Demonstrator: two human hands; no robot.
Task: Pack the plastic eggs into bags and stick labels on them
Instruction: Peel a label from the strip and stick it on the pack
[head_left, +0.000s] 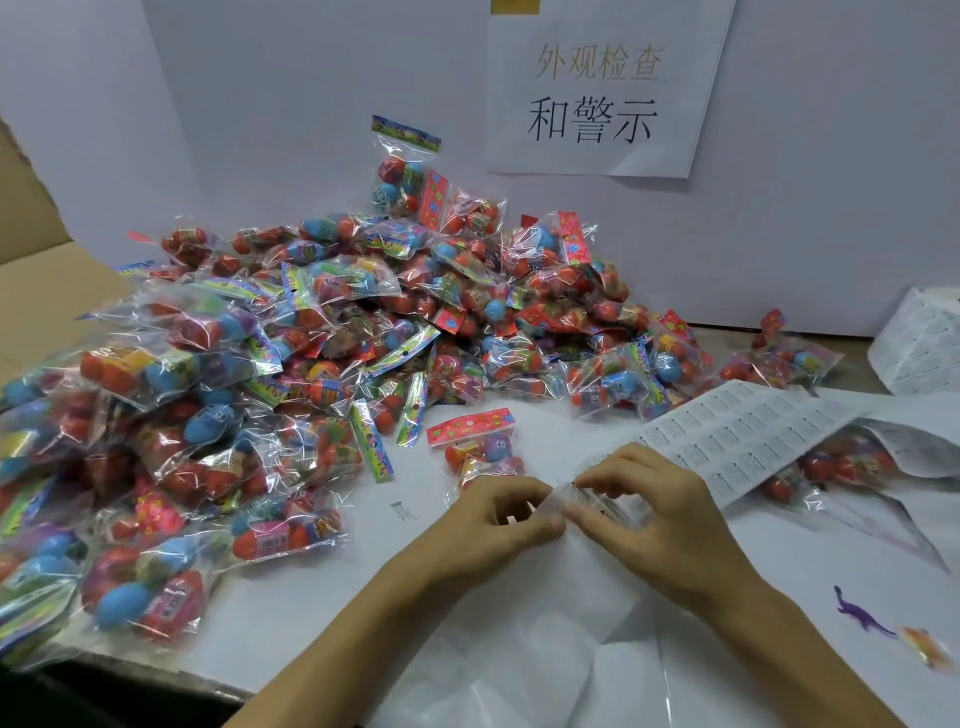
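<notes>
**Currently: Both Hands at the Label Sheet**

We see both hands meeting at the near corner of the label sheet, which runs from the hands up and to the right across the white table. The left hand has its fingers curled, thumb and forefinger pinching the sheet's lower-left corner. The right hand arches over the same corner, fingers bent and slightly spread, its fingertips pinching a label at the sheet's edge. We cannot tell whether the label is free of the backing.

One bag of plastic eggs lies on the table just beyond the left hand, its red header strip at the far end. It is apart from the main pile of filled bags, which covers the left and centre of the table and rises against the back wall. A further bag lies partly under the sheet at the right.

We also note:

- a roll of labels at the far right edge;
- a paper sign with printed characters on the wall;
- a purple dinosaur and an orange toy on the table near the right forearm;
- a cardboard flap at the left.
</notes>
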